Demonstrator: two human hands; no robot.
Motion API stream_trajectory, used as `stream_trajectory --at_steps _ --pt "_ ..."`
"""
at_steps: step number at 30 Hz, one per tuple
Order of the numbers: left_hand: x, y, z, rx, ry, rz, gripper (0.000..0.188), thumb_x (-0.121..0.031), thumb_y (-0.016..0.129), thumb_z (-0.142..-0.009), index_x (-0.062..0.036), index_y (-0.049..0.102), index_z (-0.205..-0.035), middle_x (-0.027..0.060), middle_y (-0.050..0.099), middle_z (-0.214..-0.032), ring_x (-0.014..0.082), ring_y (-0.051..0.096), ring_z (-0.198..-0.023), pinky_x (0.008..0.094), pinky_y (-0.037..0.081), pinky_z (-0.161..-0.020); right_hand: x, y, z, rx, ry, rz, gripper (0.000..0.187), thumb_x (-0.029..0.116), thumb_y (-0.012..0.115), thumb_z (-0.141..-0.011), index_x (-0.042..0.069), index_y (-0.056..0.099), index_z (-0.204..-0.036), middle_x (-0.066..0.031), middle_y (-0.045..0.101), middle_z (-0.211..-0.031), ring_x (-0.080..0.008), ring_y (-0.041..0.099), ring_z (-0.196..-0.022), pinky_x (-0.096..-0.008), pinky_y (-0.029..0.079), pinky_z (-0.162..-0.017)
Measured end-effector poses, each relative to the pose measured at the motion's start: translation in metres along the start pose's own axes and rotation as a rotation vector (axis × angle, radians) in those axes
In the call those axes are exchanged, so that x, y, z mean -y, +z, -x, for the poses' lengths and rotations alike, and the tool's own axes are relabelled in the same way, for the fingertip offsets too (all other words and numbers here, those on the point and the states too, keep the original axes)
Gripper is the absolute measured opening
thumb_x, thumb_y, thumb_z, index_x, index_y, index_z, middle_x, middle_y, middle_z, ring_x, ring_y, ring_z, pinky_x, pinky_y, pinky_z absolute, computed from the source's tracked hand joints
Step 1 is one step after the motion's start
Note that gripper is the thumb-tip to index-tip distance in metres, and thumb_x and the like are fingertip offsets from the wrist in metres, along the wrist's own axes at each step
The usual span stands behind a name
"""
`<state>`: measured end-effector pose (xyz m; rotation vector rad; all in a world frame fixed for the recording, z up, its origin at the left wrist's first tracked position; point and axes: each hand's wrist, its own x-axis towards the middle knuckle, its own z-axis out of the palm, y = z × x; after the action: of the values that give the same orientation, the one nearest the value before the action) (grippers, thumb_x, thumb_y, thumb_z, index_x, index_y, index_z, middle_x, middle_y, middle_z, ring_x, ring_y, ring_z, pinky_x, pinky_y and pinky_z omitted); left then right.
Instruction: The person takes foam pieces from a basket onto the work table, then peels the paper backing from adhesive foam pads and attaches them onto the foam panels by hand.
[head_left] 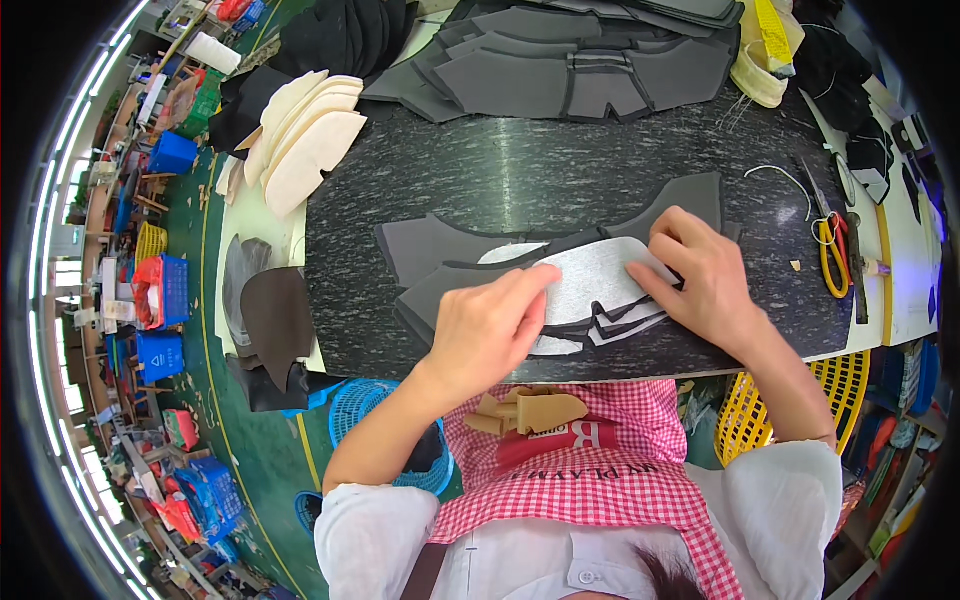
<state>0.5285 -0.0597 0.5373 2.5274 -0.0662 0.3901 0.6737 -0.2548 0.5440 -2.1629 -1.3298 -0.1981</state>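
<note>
A pale, silvery-white cut piece lies over dark grey shaped panels near the front of the black speckled tabletop. My left hand is closed at its left end, index fingertip on the white surface. At the right end, my right hand has curled fingers, with thumb and forefinger at the piece's edge. Black-edged notches run along the lower edge, where another white strip shows underneath. One grey panel reaches out behind my right hand. What lies under my fingers is hidden.
Stacked grey panels lie at the back, cream pieces at the far left. A dark brown piece overhangs the left edge. Orange-handled scissors lie on the right. Blue and yellow baskets stand below the table.
</note>
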Motion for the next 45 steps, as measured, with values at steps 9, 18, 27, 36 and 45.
stream_trajectory --at_steps 9,18,27,36,45 --pt "0.144 -0.108 -0.042 -0.344 -0.128 -0.631 0.040 -0.007 0.068 -0.072 -0.0033 0.058 -0.110 0.0175 0.055 -0.112 0.0335 0.052 -0.107 0.0409 0.042 -0.090 -0.064 -0.007 -0.109 -0.128 -0.381 0.230 0.035 0.014 0.070 -0.073 0.009 0.058 -0.106 -0.0086 0.057 -0.112 -0.0271 0.056 -0.104 -0.0380 0.045 -0.090" --pt "0.160 -0.084 -0.023 -0.228 -0.040 -0.569 0.033 -0.011 0.065 -0.076 0.0023 0.061 -0.106 0.0161 0.057 -0.117 0.0339 0.051 -0.114 0.0413 0.041 -0.096 -0.065 -0.024 -0.112 -0.168 -0.255 0.120 0.038 -0.001 0.058 -0.080 0.008 0.059 -0.117 -0.0095 0.062 -0.112 -0.0276 0.056 -0.107 -0.0408 0.037 -0.101" --pt "0.154 -0.102 -0.032 -0.089 -0.173 -0.493 0.028 -0.006 0.063 -0.075 0.0013 0.061 -0.102 0.0184 0.061 -0.099 0.0349 0.059 -0.093 0.0394 0.048 -0.083 0.023 -0.002 -0.014 0.422 -0.293 0.018 0.052 0.031 0.067 -0.078 0.011 0.053 -0.124 -0.0101 0.050 -0.130 -0.0262 0.045 -0.123 -0.0502 0.024 -0.109" --pt "0.159 -0.087 0.009 -0.432 -0.015 -0.394 0.027 -0.001 0.072 -0.062 -0.0059 0.055 -0.083 0.0095 0.059 -0.083 0.0293 0.060 -0.082 0.0363 0.048 -0.071 0.044 0.002 -0.061 0.270 -0.308 -0.380 0.022 0.019 0.064 -0.082 0.005 0.063 -0.099 -0.0105 0.056 -0.117 -0.0287 0.050 -0.112 -0.0440 0.035 -0.099" --pt "0.099 -0.108 0.015 -0.495 0.262 -0.468 0.034 0.000 0.054 -0.075 -0.0032 0.065 -0.107 0.0106 0.067 -0.101 0.0283 0.064 -0.092 0.0392 0.048 -0.088 0.071 0.034 -0.079 0.395 -0.137 -0.829 0.029 0.024 0.049 -0.096 0.000 0.064 -0.104 -0.0132 0.061 -0.108 -0.0251 0.058 -0.100 -0.0346 0.047 -0.086"
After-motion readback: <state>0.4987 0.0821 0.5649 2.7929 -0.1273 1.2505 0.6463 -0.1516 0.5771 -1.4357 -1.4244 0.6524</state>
